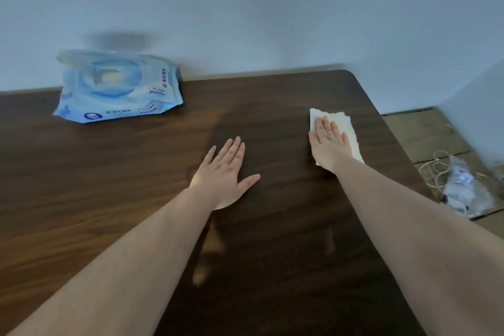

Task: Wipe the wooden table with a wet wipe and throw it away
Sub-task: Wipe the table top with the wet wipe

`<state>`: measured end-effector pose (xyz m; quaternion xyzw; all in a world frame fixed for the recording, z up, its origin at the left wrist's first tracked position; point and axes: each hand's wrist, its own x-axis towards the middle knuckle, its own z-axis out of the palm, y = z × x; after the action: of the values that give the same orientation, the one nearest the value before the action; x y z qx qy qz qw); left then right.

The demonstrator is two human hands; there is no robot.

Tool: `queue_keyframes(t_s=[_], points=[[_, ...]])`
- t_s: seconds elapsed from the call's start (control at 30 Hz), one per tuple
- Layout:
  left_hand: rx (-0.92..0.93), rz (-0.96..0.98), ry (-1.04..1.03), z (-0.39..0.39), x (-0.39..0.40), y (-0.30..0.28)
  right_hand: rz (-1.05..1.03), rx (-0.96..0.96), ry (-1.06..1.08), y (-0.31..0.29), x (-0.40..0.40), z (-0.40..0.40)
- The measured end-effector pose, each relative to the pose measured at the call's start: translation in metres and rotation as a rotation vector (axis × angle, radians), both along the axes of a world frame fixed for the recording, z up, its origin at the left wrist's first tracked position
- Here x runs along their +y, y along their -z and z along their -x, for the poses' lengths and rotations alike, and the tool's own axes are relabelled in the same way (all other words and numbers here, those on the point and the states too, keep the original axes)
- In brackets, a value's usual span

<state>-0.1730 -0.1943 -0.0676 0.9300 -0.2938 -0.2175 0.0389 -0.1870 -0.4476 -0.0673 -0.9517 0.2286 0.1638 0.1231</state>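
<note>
A dark wooden table (pixel 114 172) fills most of the view. A white wet wipe (pixel 343 124) lies spread flat near the table's far right corner. My right hand (pixel 328 144) presses flat on it, fingers straight and together, covering its lower left part. My left hand (pixel 226 172) rests palm down on the bare wood in the middle of the table, fingers apart, holding nothing. The wood around and in front of my hands looks darker and damp.
A blue wet-wipe pack (pixel 117 87) with its lid open lies at the back left against the wall. Past the table's right edge, on the floor, sits a clear plastic bag (pixel 463 188) with a coiled white cord (pixel 436 169).
</note>
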Motion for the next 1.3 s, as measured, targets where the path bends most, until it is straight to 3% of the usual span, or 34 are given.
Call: queue_keyframes(t_s=[0.2,0.47,0.73,0.9,1.07,1.3], points=[[-0.021,0.021,-0.139,-0.005,0.09,-0.01,-0.033,-0.039,-0.171,-0.001,0.101,-0.025],[-0.069,0.027,-0.46,0.006,0.263,-0.009,-0.076,-0.045,-0.567,0.001,0.322,-0.049],[-0.11,-0.183,-0.742,0.054,0.456,-0.012,-0.128,-0.027,-0.81,0.004,0.51,-0.062],[-0.048,-0.199,-0.946,0.076,0.555,-0.009,-0.154,-0.04,-0.906,0.005,0.608,-0.062],[-0.169,-0.144,-0.909,0.085,0.575,0.006,-0.162,-0.056,-1.055,0.01,0.693,-0.066],[-0.173,-0.061,-0.966,0.085,0.578,0.01,-0.149,-0.077,-1.17,0.015,0.758,-0.067]])
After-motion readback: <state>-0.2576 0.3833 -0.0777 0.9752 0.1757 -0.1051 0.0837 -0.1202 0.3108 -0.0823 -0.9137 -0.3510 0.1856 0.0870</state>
